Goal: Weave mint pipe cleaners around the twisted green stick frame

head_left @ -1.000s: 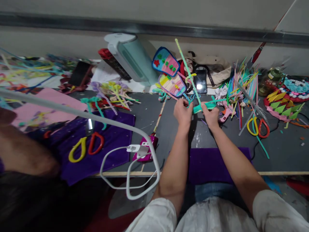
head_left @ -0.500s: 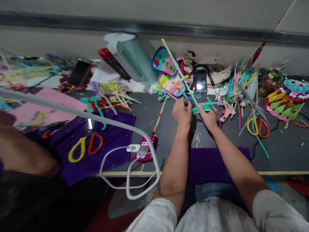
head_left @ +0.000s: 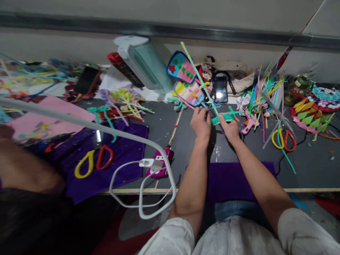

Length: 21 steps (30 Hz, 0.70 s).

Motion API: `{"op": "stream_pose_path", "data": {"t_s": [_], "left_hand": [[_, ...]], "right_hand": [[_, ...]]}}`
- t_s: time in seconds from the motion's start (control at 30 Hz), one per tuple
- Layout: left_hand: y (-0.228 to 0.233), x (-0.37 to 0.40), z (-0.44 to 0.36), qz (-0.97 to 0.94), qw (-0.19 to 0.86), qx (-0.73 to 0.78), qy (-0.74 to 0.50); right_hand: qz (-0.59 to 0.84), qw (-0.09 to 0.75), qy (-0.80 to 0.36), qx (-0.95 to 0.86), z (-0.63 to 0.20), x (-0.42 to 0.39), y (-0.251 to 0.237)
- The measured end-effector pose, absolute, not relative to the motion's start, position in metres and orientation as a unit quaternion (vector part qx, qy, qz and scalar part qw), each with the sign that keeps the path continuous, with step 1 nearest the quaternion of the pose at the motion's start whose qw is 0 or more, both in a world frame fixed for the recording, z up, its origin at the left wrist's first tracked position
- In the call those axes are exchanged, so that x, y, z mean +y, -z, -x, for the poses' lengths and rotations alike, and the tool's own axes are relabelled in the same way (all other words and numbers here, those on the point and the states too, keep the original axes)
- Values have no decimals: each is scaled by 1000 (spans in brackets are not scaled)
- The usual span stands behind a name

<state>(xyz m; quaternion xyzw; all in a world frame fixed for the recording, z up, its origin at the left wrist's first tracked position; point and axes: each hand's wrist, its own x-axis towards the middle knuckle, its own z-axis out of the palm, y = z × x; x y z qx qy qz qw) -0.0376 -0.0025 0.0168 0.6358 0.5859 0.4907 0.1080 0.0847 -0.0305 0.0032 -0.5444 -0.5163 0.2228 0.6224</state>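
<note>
Over the grey table, my right hand is closed round a bundle of green pipe cleaners, thumb on top. Loose green ends stick out to the right, past the fingers. My left hand is pinched at the bundle's left end; its fingertips are partly hidden behind the hand. A long pale yellow-green pipe cleaner stem rises from the bundle, tilted up to the left. Behind the hands lie two pipe-cleaner panels, one blue and pink, one striped yellow and pink.
Right of my hands are a pink glue gun, scissors and a pipe-cleaner pile. A white cable crosses the left foreground near a magenta power adapter. A co-worker's arm is at far left. A pitcher stands behind.
The top of the yellow-green stem has swung slightly right. My hands have barely shifted and keep the green bundle between them.
</note>
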Motion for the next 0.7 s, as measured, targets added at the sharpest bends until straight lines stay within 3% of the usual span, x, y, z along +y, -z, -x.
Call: {"op": "stream_pose_path", "data": {"t_s": [0.2, 0.37, 0.53, 0.7], "left_hand": [[-18, 1, 36, -570, 173, 550, -585], [-12, 14, 40, -412, 392, 478, -669], [-5, 25, 46, -239, 587, 435, -640], [-1, 31, 51, -152, 711, 365, -581]], "right_hand": [[552, 639, -265, -466, -86, -27, -4], [549, 652, -328, -408, -86, -24, -4], [529, 669, -362, -376, -87, -20, -4], [507, 683, -386, -358, -86, -18, -4]]}}
